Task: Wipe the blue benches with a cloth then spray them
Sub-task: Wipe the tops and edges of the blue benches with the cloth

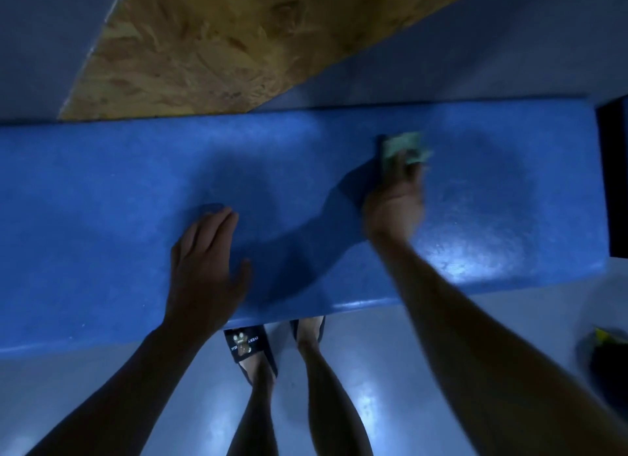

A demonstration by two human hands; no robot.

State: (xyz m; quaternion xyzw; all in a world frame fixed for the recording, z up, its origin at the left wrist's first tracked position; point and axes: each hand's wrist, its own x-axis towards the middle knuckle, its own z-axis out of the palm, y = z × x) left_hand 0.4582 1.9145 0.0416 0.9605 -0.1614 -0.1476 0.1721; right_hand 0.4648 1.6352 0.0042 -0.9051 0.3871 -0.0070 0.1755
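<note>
Blue bench (102, 190) underfoot, broad and matte, glossy only near its right end. Wiping phase in hand; spraying not yet begun, no sprayer identifiable. Left hand (204, 262) flat on the seat, fingers straight, bracing. Right hand (396, 200) blurred, fingers pressing the pale green cloth (402, 148) onto the far right stretch.

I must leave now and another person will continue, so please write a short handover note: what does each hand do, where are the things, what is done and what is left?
Left hand: flat, fingers straight, resting on the blue bench.
Right hand: presses a pale green cloth on the bench's right part, blurred.
Done: wiping is under way; how much is wiped cannot be told.
Left: finish wiping, then spray. No spray bottle is clearly visible.
</note>
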